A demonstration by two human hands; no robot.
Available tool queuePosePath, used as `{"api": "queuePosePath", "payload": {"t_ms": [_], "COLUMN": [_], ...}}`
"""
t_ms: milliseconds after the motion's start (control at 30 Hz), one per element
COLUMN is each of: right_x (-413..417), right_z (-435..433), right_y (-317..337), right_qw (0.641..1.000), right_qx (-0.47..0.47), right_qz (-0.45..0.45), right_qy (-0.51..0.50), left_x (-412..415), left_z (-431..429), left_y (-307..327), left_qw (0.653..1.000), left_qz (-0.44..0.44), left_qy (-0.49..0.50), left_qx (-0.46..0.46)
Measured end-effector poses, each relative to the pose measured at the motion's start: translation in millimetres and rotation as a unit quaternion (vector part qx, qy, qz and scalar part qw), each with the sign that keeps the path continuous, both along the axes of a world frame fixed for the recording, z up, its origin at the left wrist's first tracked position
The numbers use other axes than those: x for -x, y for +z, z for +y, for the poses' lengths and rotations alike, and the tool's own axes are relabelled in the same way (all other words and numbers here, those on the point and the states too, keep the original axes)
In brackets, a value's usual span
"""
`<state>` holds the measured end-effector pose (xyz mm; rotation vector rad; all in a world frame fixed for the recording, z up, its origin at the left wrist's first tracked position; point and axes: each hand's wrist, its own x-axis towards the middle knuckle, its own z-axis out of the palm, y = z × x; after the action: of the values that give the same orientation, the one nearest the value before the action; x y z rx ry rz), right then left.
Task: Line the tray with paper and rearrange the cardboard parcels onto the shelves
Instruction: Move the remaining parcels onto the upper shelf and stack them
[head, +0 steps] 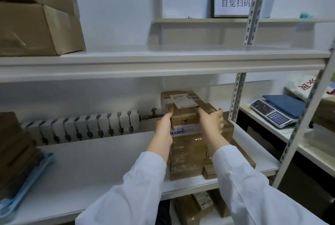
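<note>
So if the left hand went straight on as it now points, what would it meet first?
Probably the brown cardboard box with a white label, behind the small brown parcel it holds; depth is unclear.

- The left arm [145,176] and right arm [241,176] are reaching forward toward 12 o'clock, nearly parallel.
- The left grip [164,128] is clasping the parcel [183,118] at its 9 o'clock side, thumb lying on top.
- The right grip [212,123] is clasping its 3 o'clock side, fingers curling over the far edge.

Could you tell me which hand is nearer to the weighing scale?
Right. The right hand holds the parcel on the side toward the scale; the left hand holds its far side.
</note>
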<state>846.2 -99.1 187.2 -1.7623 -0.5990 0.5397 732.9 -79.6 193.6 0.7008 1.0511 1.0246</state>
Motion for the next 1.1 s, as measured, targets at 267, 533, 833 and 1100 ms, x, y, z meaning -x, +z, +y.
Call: {"api": "queuePosePath", "payload": {"t_ms": [267,533,833,1100], "right_x": [-4.4,9.6,56.9,99.3], "right_z": [-2.4,-21.6,-45.0,-94.1], "right_y": [-4.9,32.7,46.3,55.8], "right_qw": [0.984,0.956,0.954,0.932], "right_qx": [-0.118,-0.216,-0.235,-0.346], "right_qz": [0.116,0.17,0.174,0.088], "right_qy": [0.066,0.106,0.066,-0.059], "left_x": [4.1,58.9,137.9,178.4], "left_z": [-12.2,-18.6,-34.4,-48.5], "left_y": [0.9,22.4,20.9,33.8], "left_qw": [0.997,0.997,0.994,0.985], "left_qz": [0.024,-0.009,0.018,0.011], "left_qy": [-0.071,-0.041,0.022,0.003], "left_qx": [-0.029,-0.067,-0.107,-0.174]}}
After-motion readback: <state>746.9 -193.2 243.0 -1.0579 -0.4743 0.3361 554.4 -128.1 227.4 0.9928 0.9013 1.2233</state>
